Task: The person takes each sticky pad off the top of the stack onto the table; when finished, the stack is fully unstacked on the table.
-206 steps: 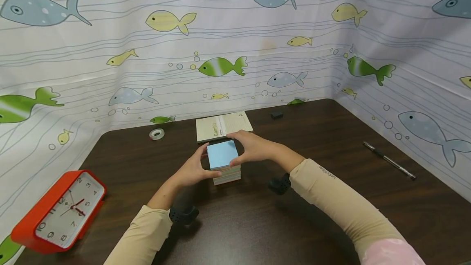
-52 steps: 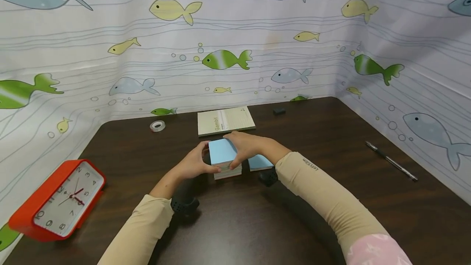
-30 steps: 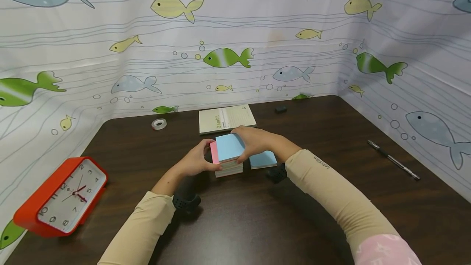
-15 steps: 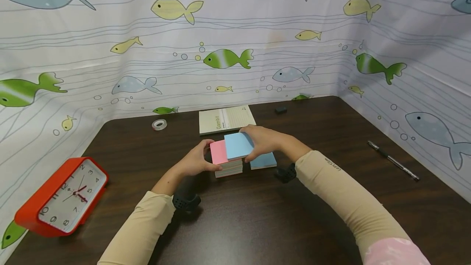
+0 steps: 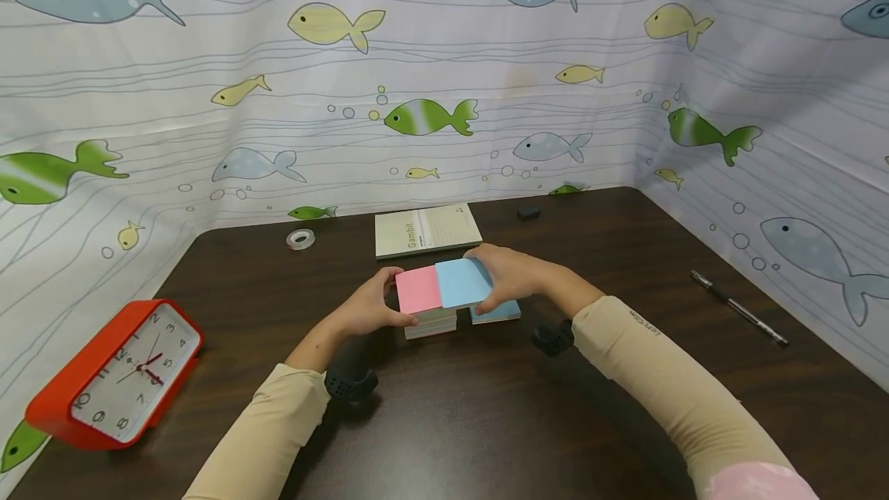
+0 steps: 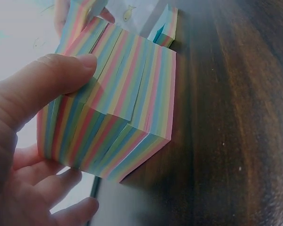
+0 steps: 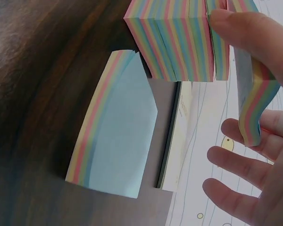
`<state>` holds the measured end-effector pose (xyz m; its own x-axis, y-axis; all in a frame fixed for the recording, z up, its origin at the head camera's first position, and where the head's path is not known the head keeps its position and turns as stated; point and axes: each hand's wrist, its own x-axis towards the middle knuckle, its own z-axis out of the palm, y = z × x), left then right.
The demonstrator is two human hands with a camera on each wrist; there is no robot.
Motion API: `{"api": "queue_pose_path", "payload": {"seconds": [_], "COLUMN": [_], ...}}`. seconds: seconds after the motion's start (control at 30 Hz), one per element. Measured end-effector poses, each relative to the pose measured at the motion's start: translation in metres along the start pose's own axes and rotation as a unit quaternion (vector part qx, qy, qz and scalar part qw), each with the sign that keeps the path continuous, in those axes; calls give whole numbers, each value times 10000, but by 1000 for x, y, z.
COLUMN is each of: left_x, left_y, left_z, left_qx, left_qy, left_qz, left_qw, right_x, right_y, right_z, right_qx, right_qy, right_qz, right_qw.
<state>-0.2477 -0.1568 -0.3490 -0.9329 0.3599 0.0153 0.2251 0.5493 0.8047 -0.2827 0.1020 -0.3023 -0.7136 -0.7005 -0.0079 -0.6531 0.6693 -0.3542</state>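
A stack of sticky note pads (image 5: 419, 290) with a pink top stands on the table; its sides show rainbow stripes in the left wrist view. My left hand (image 5: 366, 307) grips it from the left, thumb (image 6: 68, 75) on the near side and fingers round the far side. My right hand (image 5: 515, 276) pinches a blue-topped sticky note pad (image 5: 464, 282) between thumb and fingers, and it juts out past the stack's right side. Below it a second blue sticky note pad (image 7: 120, 132) lies on the table, partly hidden in the head view.
A notebook (image 5: 427, 228) lies behind the stack, with a roll of tape (image 5: 301, 239) to its left and a small black block (image 5: 529, 213) to its right. A red alarm clock (image 5: 118, 376) stands at the left, a pen (image 5: 739, 307) at the far right. A fish-patterned curtain backs the table.
My right hand has slid the blue-topped pad rightward off the stack, baring the pink top. The other blue pad on the table was absent from the oldest frame. My left hand stays on the stack.
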Motion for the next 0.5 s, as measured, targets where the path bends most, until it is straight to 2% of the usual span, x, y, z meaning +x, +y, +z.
{"api": "queue_pose_path", "payload": {"seconds": [0.5], "left_x": [-1], "left_y": [1], "left_z": [-1], "left_qx": [-49], "left_qy": [-21], "left_qz": [56], "left_qw": [10000], "right_x": [-17], "right_y": [15], "right_z": [-2], "right_qx": [74], "right_qy": [111], "right_qz": [28], "right_qw": [9999]}}
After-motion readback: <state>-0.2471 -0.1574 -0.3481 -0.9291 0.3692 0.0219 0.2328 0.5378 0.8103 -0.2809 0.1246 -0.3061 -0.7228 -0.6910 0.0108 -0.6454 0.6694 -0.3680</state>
